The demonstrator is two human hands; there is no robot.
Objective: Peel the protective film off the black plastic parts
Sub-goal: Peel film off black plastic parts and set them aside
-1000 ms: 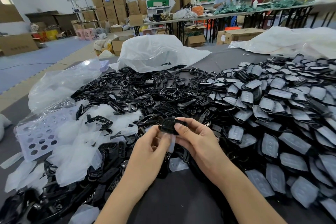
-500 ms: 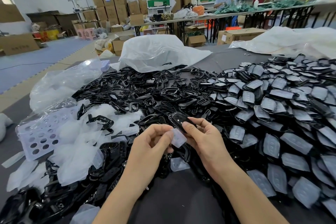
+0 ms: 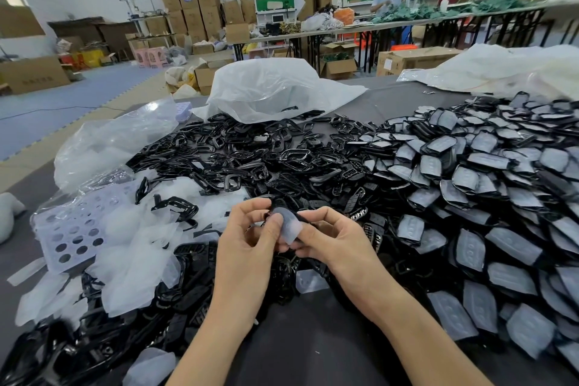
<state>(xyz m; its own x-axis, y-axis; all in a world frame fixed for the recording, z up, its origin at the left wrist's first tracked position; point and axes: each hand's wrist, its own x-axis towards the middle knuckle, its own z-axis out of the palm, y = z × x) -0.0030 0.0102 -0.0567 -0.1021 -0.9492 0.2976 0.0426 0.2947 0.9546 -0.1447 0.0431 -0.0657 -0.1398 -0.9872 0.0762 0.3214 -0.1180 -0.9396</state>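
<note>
Over the near edge of the worktop (image 3: 313, 341), both hands meet. The left hand (image 3: 247, 241) pinches a pale film (image 3: 290, 226) between thumb and fingers. The right hand (image 3: 332, 238) curls around the black part (image 3: 279, 204), mostly hidden behind the film. Film-covered parts (image 3: 470, 197) are heaped at right, loose films (image 3: 134, 247) at left.

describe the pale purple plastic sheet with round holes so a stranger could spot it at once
Find the heap of glossy black plastic parts on the grey table and go to its left edge, beyond the left hand. There lies the pale purple plastic sheet, partly under crumpled whitish film scraps; unlike them it is flat and punched with round holes.
</note>
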